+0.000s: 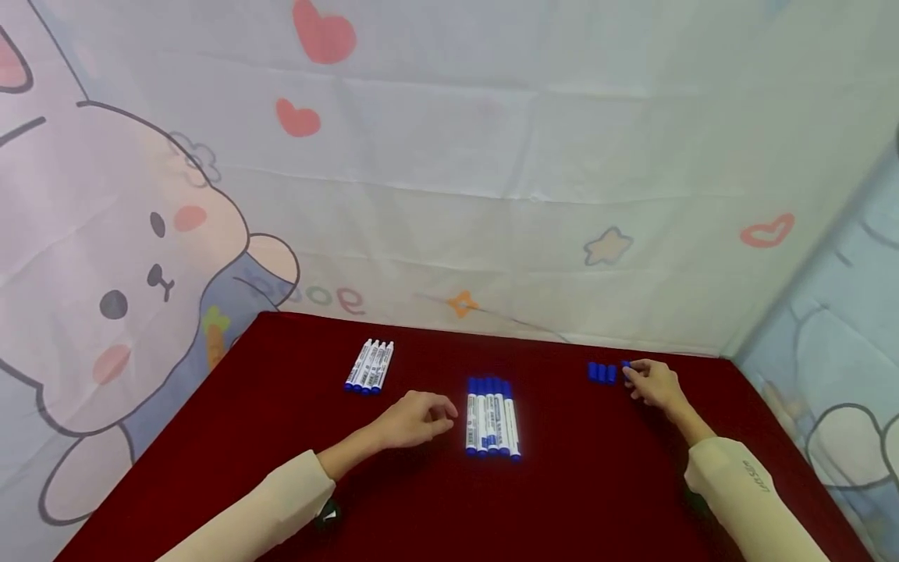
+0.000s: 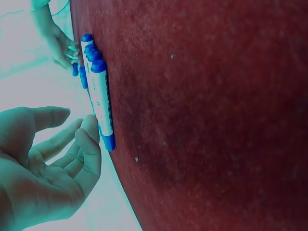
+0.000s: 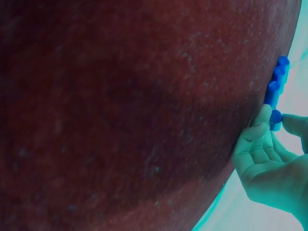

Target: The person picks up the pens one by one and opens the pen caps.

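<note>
My right hand (image 1: 653,382) pinches a blue marker cap (image 3: 275,120) between thumb and fingertips at the table's right side. Just left of it, three more blue caps (image 1: 602,373) lie in a row. My left hand (image 1: 416,419) hovers with loosely bent fingers and holds nothing. Immediately right of its fingertips lies a row of several capped white whiteboard markers (image 1: 491,421), blue caps pointing to the far side. Farther back on the left, several uncapped markers (image 1: 370,367) lie side by side, white tips toward the far edge.
A dark red cloth (image 1: 562,492) covers the table. Behind it hangs a pale printed curtain (image 1: 449,156) with a cartoon rabbit, and another printed curtain (image 1: 843,351) stands along the right side.
</note>
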